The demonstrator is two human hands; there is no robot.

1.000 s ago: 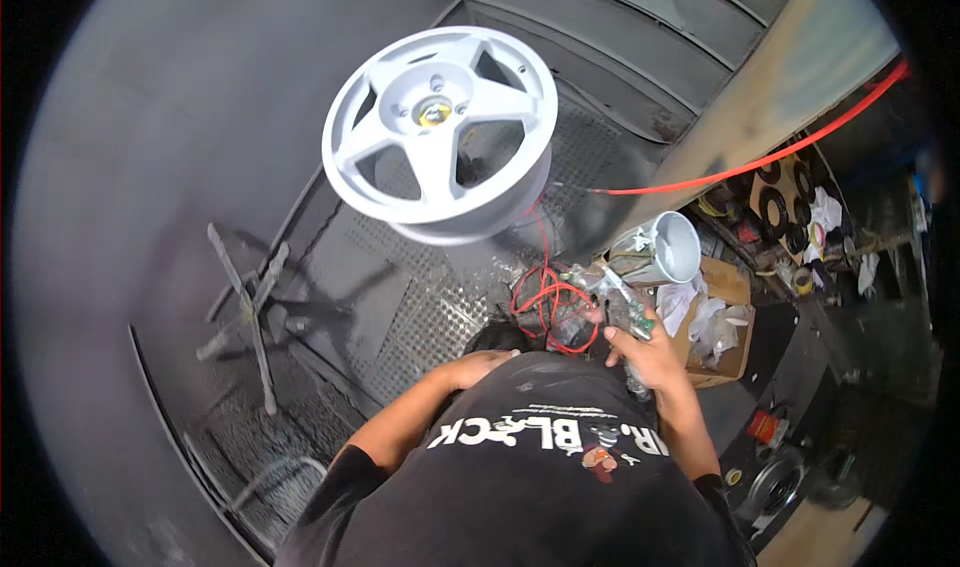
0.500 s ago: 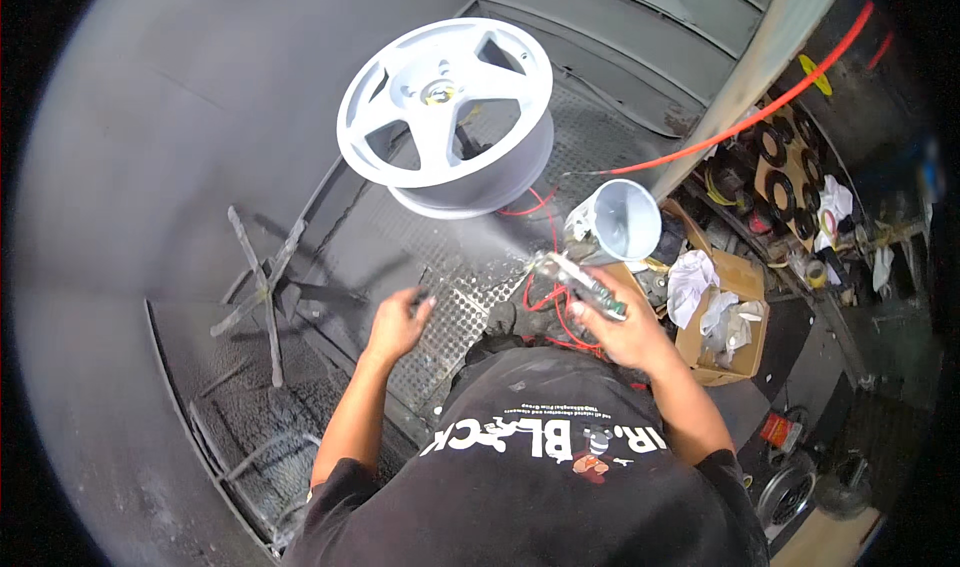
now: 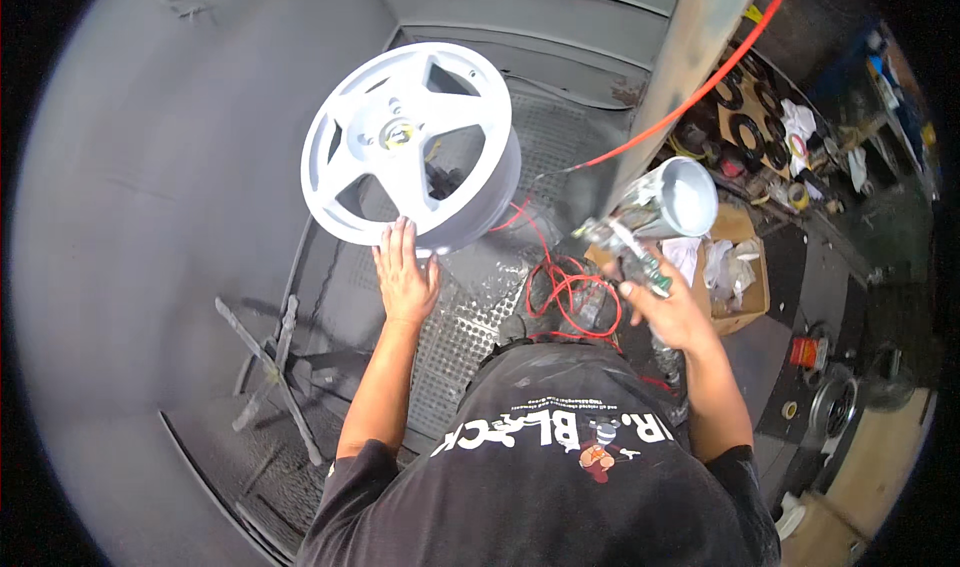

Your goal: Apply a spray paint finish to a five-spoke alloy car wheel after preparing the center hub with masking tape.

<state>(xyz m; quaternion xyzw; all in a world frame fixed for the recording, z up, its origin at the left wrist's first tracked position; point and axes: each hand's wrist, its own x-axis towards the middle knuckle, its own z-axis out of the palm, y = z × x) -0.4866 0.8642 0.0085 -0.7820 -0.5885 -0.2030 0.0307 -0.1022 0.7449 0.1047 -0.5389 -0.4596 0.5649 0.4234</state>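
Note:
A white five-spoke wheel rim (image 3: 464, 117) is held up in front of me, tilted, with spokes facing up; what bears it is mostly hidden beneath. My left hand (image 3: 408, 285) is stretched out at its near edge, fingertips resting on the white lip and the thumb apart. In my right hand (image 3: 672, 312) is a spray gun (image 3: 634, 249), gripped by its handle. A pale grey paint cup (image 3: 688, 195) sits on the gun, its round end toward the right. The gun points left, apart from the rim.
A red air hose (image 3: 690, 102) crosses the upper right, and red hose (image 3: 570, 292) lies coiled on the perforated floor. At the left is a grey cross-shaped stand (image 3: 270, 367). A cardboard box (image 3: 745, 312) and cluttered shelves (image 3: 765, 182) stand to the right.
My left hand has reached forward and now touches the rim's near edge. The spray gun has moved right, away from the rim, and the mist at its nozzle is gone.

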